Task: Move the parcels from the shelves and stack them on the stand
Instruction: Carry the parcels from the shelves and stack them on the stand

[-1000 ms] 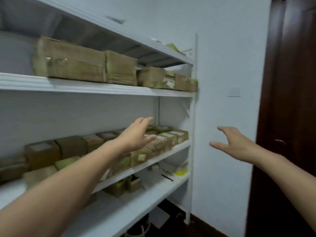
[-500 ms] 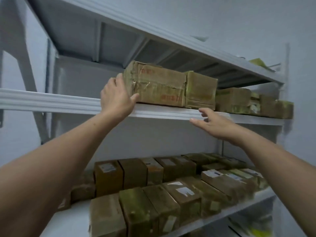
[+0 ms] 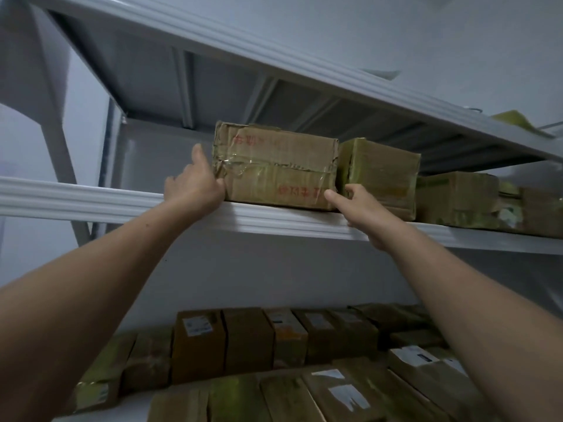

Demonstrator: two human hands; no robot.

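Clasping opposite ends of the taped brown cardboard parcel (image 3: 275, 169) on the white metal shelf (image 3: 91, 199): left hand (image 3: 195, 190), right hand (image 3: 362, 208). Friction may drag the adjoining green-taped carton (image 3: 380, 175) off too.

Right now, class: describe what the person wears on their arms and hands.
Nothing visible. The left hand and right hand are gloveless, with no rings showing; both forearms are bare to the frame's edge, with no sleeve, watch or bracelet in view.
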